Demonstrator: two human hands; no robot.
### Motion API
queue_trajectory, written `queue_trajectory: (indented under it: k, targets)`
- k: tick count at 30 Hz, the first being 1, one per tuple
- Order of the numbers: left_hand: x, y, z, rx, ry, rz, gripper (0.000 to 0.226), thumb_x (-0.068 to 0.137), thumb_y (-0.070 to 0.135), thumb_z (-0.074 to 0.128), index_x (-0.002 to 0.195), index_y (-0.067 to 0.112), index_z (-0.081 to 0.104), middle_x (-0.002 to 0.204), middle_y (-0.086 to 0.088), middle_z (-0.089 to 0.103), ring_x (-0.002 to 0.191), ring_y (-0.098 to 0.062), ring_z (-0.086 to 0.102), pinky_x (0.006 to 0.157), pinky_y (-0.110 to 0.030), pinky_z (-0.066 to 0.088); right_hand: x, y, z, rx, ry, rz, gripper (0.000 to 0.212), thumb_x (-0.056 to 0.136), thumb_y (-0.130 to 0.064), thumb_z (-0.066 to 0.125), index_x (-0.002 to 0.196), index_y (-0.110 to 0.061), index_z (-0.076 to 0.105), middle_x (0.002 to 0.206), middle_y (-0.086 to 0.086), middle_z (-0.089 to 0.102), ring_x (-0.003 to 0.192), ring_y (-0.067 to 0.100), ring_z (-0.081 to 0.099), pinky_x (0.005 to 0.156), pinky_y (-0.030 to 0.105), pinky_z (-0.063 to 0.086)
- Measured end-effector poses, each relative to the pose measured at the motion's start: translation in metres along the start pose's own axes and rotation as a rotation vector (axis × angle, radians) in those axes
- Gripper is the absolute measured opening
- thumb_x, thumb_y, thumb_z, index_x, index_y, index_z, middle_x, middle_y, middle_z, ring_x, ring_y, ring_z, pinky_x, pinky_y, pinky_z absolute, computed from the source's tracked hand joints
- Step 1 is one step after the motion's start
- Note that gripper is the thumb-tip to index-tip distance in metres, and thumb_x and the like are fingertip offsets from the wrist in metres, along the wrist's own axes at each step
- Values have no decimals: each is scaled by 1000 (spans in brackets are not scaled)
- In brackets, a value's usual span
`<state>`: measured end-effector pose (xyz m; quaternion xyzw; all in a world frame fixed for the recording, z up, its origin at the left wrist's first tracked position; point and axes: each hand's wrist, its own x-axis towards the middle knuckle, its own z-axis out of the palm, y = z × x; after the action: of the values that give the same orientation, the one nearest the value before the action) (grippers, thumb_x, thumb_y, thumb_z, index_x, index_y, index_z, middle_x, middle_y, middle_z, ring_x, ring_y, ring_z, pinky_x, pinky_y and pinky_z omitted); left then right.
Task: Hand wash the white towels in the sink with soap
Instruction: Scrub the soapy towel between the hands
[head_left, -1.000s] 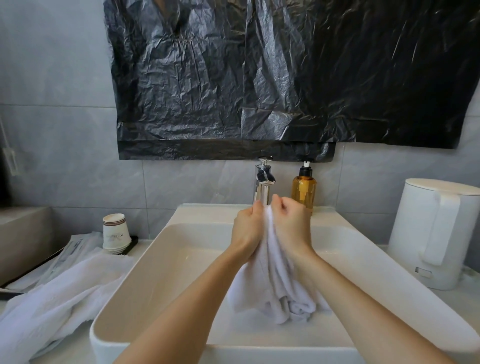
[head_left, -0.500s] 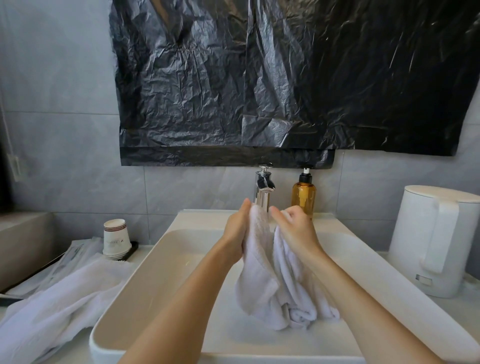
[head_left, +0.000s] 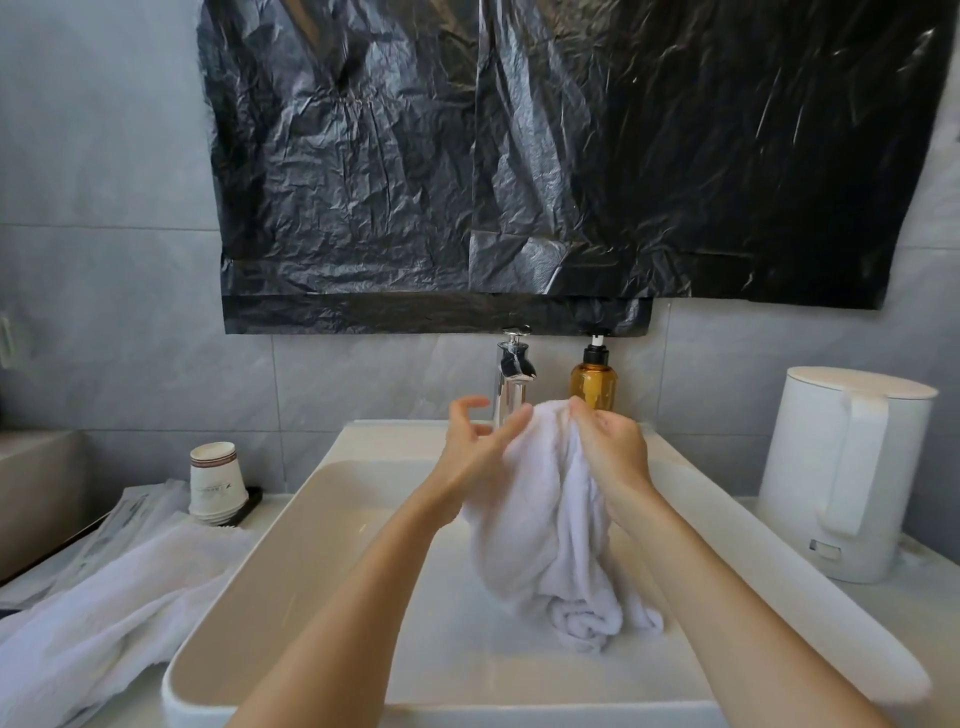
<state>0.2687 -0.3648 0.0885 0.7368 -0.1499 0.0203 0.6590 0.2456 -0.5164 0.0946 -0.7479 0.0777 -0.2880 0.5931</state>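
open basin floor left of towel (head_left: 540, 525), faucet (head_left: 511, 379) and soap bottle (head_left: 593, 382) crowding behind

The sink (head_left: 280, 561) sits mid-desk (head_left: 914, 613), with the faucet (head_left: 511, 384) at its rear rim, the soap bottle (head_left: 593, 387) just right of the faucet, and a plastic sheet (head_left: 519, 156) on the wall above both. Over the sink 2 hands meet at the top of a towel (head_left: 540, 514), the left hand (head_left: 475, 452) on its left side and the right hand (head_left: 610, 447) on its right, while the towel's lower end lies in the basin. Left of the sink the other towel (head_left: 104, 613) lies on the desk with a stack of cups (head_left: 215, 483) behind it, and a kettle (head_left: 841, 478) stands on the desk to the right.
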Motion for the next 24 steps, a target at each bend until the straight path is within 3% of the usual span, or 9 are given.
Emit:
queue_trajectory:
  k: [5, 8, 12, 13, 16, 18, 20, 22, 24]
  targets:
    - [1, -10, 12, 212, -278, 120, 72, 67, 67, 75, 127, 61, 37, 139, 9, 43, 125, -17, 48, 103, -40, 47, 5, -3, -5, 205, 140, 142, 34, 92, -43, 55, 81, -13, 66, 81, 8, 68, 81, 26, 64, 77, 38, 53]
    - [0, -13, 9, 249, -275, 219, 62, 87, 42, 70, 142, 44, 40, 134, 15, 52, 120, -12, 52, 100, -32, 46, 7, -4, -7, 317, 161, 190, 33, 93, -43, 56, 90, -12, 66, 84, 7, 68, 82, 24, 65, 77, 34, 53]
    - [0, -12, 9, 150, -99, 162, 28, 101, 31, 48, 124, 23, 62, 118, 0, 67, 108, -20, 62, 90, -32, 50, 5, 1, -4, 264, 115, 61, 30, 94, -40, 56, 94, -11, 61, 83, 2, 61, 84, 23, 61, 67, 27, 46]
    - [2, -12, 7, 86, -47, 95, 26, 102, 31, 46, 117, 20, 64, 114, -3, 69, 104, -21, 64, 89, -34, 51, 2, 1, -3, 236, 72, 20, 31, 92, -37, 61, 108, -11, 55, 91, 0, 58, 92, 23, 59, 67, 25, 45]
    - [8, -9, -2, -76, 114, -29, 22, 99, 26, 47, 100, 18, 67, 101, -6, 71, 90, -21, 65, 82, -34, 52, -3, 5, -3, 143, -143, 6, 78, 79, -24, 77, 135, -24, 23, 120, 1, 39, 109, 19, 48, 83, 27, 45]
    - [11, -14, -7, -58, 190, -45, 22, 97, 23, 47, 91, 18, 67, 93, -6, 70, 83, -22, 64, 76, -33, 50, -7, 9, -2, -72, -345, 19, 88, 77, -12, 77, 135, -28, 12, 120, 5, 30, 105, 18, 47, 92, 32, 45]
    - [11, -18, -9, -34, 228, -72, 22, 95, 22, 48, 88, 16, 68, 90, -7, 70, 81, -23, 62, 74, -33, 50, -10, 19, 0, -407, -536, 42, 89, 77, -5, 72, 132, -27, 6, 112, 7, 31, 102, 23, 50, 89, 33, 48]
    - [12, -20, -10, -28, 243, -81, 23, 95, 23, 48, 89, 12, 68, 91, -10, 70, 81, -24, 62, 75, -34, 50, -9, 26, 0, -597, -666, 128, 94, 78, -9, 74, 135, -26, 1, 110, 8, 35, 105, 27, 51, 89, 34, 49]
    - [12, -21, -12, 5, 243, -95, 23, 97, 27, 49, 92, 14, 67, 96, -11, 70, 88, -25, 64, 83, -36, 51, -6, 27, -2, -665, -672, 281, 104, 80, -22, 77, 143, -18, -6, 126, 13, 39, 113, 27, 48, 94, 33, 45]
